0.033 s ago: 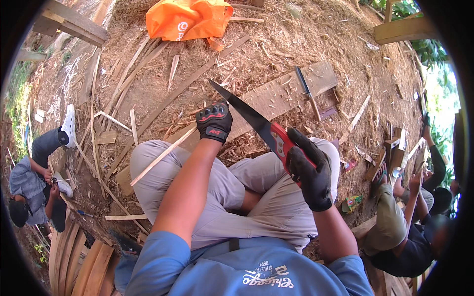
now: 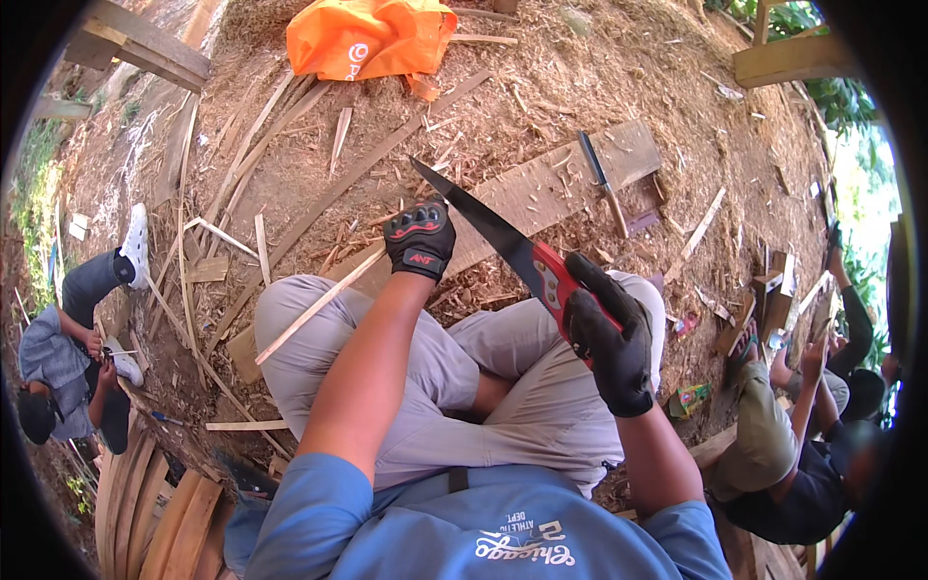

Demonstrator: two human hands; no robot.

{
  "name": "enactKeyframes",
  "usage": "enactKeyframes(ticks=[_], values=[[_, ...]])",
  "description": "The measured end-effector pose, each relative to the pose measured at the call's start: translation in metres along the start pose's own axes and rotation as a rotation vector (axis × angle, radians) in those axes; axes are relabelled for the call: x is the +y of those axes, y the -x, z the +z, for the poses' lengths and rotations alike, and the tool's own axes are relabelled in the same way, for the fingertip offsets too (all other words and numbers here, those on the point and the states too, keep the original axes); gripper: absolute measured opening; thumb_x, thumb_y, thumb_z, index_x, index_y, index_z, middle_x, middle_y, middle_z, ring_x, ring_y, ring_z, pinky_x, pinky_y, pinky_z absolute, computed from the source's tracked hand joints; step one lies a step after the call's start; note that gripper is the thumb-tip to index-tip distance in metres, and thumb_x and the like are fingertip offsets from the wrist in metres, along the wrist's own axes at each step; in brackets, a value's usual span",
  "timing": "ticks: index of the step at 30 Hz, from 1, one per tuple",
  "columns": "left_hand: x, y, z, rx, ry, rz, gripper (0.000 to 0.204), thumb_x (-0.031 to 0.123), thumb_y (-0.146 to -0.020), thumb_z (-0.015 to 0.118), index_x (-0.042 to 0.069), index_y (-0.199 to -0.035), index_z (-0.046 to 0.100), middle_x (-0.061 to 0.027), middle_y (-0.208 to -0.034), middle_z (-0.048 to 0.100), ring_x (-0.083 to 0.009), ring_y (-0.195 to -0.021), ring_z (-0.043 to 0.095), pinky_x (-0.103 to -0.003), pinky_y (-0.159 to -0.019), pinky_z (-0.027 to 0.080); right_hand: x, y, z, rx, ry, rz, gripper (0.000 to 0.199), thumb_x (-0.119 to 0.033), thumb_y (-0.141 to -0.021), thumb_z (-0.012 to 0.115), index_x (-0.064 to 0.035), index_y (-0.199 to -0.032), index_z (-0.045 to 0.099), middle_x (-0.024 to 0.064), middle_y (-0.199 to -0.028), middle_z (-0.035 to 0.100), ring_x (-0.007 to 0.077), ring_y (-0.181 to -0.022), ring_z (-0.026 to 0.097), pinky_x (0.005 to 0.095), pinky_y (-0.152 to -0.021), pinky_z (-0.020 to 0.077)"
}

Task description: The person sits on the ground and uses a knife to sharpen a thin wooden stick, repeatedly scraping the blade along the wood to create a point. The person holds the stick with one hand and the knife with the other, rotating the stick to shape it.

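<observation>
Over the long brown wooden plank slants a red-handled, black-bladed saw, wrapped in the grip of the black-gloved right hand; nearer the plank's left end, the black-gloved left hand has its grip round a thin pale wooden strip.

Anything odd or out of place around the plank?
Yes: a wooden-handled knife lies loose across the plank, its handle jutting past the edge, where it might get knocked. Wood shavings are scattered all around.

Left grip and right grip curl closed.
</observation>
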State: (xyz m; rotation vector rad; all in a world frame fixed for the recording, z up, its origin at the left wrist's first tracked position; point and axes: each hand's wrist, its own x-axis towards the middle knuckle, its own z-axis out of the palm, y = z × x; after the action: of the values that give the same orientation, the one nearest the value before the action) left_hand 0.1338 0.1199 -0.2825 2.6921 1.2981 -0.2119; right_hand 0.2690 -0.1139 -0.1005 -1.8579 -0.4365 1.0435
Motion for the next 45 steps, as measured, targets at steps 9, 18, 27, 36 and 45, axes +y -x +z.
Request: enactKeyframes(ticks=[9,18,27,36,45], values=[[0.004,-0.002,-0.006,-0.018,0.037,-0.004,0.027,0.028,-0.097,0.052,0.012,-0.091,0.073,-0.015,-0.089,0.074,-0.035,-0.08,0.074,-0.05,-0.068,0.057,-0.017,0.008,-0.012,-0.035,0.065,0.058,0.049,-0.027,-0.099,0.063,-0.001,-0.14,0.062,0.0089,-0.102,0.074,0.0114,-0.078,0.063,0.0295,-0.071,0.0521],[0.003,-0.006,-0.012,-0.101,0.068,-0.002,0.028,0.027,-0.099,0.049,0.011,-0.099,0.073,-0.0164,-0.097,0.074,-0.0364,-0.087,0.074,-0.051,-0.074,0.057,-0.021,-0.009,-0.023,-0.009,0.122,0.003,0.044,-0.024,-0.097,0.064,-0.0005,-0.134,0.067,0.0084,-0.099,0.074,0.0114,-0.081,0.064,0.0296,-0.075,0.0524],[0.005,0.004,0.008,-0.016,0.018,0.077,0.029,0.028,-0.101,0.047,0.012,-0.099,0.071,-0.0142,-0.089,0.073,-0.0351,-0.085,0.072,-0.052,-0.073,0.055,-0.029,-0.032,-0.006,-0.028,0.143,0.012,0.044,-0.026,-0.098,0.061,-0.0018,-0.134,0.067,0.0156,-0.122,0.072,0.0182,-0.106,0.067,0.0329,-0.096,0.0508],[0.01,0.002,-0.005,-0.02,-0.019,0.016,0.032,0.028,-0.101,0.046,0.012,-0.098,0.073,-0.0146,-0.094,0.076,-0.0353,-0.087,0.074,-0.051,-0.075,0.057,-0.002,-0.013,-0.04,0.044,-0.002,0.05,0.044,-0.027,-0.099,0.061,-0.0018,-0.134,0.067,0.0109,-0.114,0.073,0.0139,-0.098,0.065,0.0307,-0.089,0.0513],[0.012,-0.006,-0.019,-0.173,0.037,0.017,0.035,0.032,-0.103,0.045,0.01,-0.106,0.072,-0.0201,-0.104,0.074,-0.0405,-0.098,0.071,-0.052,-0.084,0.055,0.012,0.049,-0.065,0.127,0.043,-0.086,0.04,-0.022,-0.099,0.06,0.0024,-0.13,0.068,0.0035,-0.09,0.068,0.0088,-0.07,0.058,0.0276,-0.067,0.0488]])
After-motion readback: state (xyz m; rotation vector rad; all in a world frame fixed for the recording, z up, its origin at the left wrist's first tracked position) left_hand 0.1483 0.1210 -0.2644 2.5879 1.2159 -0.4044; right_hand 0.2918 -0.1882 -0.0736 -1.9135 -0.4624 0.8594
